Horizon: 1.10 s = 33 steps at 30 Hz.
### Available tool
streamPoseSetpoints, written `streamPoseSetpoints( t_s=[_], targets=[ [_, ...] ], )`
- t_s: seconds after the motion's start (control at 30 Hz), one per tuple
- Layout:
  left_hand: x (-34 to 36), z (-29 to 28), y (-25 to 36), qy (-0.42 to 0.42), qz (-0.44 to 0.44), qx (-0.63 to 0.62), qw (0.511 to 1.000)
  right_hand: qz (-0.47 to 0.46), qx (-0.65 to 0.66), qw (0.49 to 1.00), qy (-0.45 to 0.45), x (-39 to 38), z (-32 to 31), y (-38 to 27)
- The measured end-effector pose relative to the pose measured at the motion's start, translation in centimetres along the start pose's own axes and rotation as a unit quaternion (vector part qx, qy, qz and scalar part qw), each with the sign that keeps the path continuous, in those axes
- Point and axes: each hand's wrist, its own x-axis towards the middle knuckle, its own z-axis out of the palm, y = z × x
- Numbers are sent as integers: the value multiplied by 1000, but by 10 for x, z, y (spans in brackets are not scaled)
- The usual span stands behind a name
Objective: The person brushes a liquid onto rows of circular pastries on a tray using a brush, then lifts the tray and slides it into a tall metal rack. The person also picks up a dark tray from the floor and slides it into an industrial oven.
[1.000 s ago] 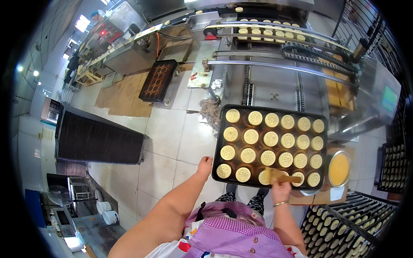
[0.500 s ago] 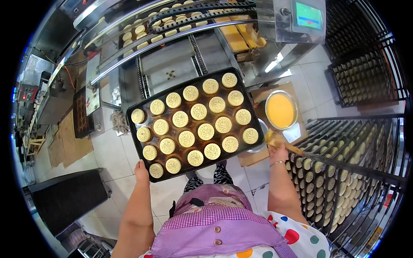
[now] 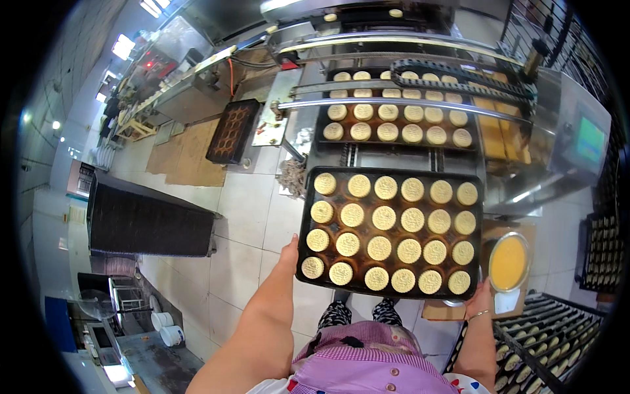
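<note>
Tray [image 3: 388, 289] dark, rectangular, greasy brown between four rows of six round pale-gold stamped pastries [image 3: 384, 217]. Held level over tiled floor [image 3: 246, 217], just before conveyor [image 3: 394, 121] bearing similar pastries. Left hand [image 3: 289, 248] clamped on tray's left edge, thumb up. Right hand [image 3: 481, 301] gripping near right corner, fingers under. Bowl of yellow liquid [image 3: 508, 262] beside right edge.

Operator wears a pink-and-white gingham apron [image 3: 367, 364], black-and-white patterned trousers [image 3: 338, 314], a multicoloured spotted sleeve, and a thin bracelet [image 3: 479, 315]. Forearms bare.
</note>
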Motion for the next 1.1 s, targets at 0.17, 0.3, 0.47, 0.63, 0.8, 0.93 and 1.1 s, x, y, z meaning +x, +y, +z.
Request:
streamPoseSetpoints(
  t_s=[0.17, 0.3, 0.47, 0.63, 0.8, 0.93, 1.1],
  targets=[
    [-34, 39, 11, 56, -9, 23, 998, -75, -26, 990, 116, -28, 73, -20],
    [-31, 14, 2, 43, 11, 2, 999, -195, -106, 957, 188, -39, 70, 12],
    [-43, -65, -23, -22, 10, -16, 1000, -189, -30, 966, 176, -111, -8, 114],
    [-121, -86, 20, -156, 26, -17, 987, -234, 94, 928, 273, -215, -58, 208],
    [-234, -57, 72, -386, -6, 87, 918, -299, 165, 863, 372, -357, -38, 226],
    [-317, -26, 73, -596, 72, 149, 786, -286, 195, 779, 522, -459, -96, 236],
    [-395, 44, 16, -663, 116, 211, 709, -318, 255, 712, 571, -543, -188, 286]
  ],
)
